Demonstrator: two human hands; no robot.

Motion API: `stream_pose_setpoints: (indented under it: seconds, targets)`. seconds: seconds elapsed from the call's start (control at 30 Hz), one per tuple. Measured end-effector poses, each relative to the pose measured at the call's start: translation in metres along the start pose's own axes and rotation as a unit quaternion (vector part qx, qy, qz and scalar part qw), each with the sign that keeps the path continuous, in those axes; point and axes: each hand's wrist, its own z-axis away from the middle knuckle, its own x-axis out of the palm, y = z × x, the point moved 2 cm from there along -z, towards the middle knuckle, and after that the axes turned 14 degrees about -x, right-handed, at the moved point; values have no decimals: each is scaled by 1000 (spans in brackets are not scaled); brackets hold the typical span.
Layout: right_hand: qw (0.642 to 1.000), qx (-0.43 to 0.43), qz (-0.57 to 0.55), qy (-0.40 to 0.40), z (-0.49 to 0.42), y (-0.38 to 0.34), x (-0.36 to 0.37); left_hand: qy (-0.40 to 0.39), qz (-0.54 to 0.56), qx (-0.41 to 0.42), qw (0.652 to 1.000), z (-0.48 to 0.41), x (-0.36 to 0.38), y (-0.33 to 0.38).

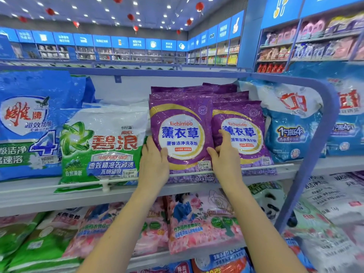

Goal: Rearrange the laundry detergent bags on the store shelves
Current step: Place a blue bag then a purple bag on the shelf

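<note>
A purple Eichimoo detergent bag stands upright on the top shelf, at the front of a row of like bags. My left hand grips its lower left edge, thumb on the front. My right hand grips its lower right edge, fingers reaching between it and a second purple bag just to the right. More purple bags stand behind both.
A white-green Ariel bag leans left of the purple ones, a big blue bag further left. Blue-white bags stand to the right beside a blue shelf frame. Pink and green bags fill the lower shelf.
</note>
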Motion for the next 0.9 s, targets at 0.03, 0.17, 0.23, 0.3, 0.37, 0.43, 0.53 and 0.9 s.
stream_pose_setpoints:
  seconds: [0.03, 0.17, 0.23, 0.3, 0.37, 0.43, 0.53, 0.9]
  targets:
    - [1000, -4, 10, 1, -1, -1, 1, 0, 6, 6, 1000, 1, -1, 1]
    - [999, -28, 31, 13, 7, -5, -2, -14, 14, 14, 1000, 5, -4, 2]
    - [999, -37, 11, 36, 16, -5, -12, -22, 11, 29, 999, 10, -7, 2]
    - [996, -65, 1, 61, 29, -6, -28, -20, 8, 58, 998, 20, -10, 2]
    - [990, -109, 8, 92, 44, -5, -48, -21, 15, 91, 996, 31, -13, 1]
    - [983, -132, 12, 125, 60, 1, -72, -25, 38, 110, 993, 42, -17, -2]
    - [979, -119, 13, 162, 92, 20, -114, -11, 82, 125, 989, 58, -19, -8]
    - [964, 94, -5, 251, 232, 122, -282, -153, 143, 54, 976, 160, 86, -11]
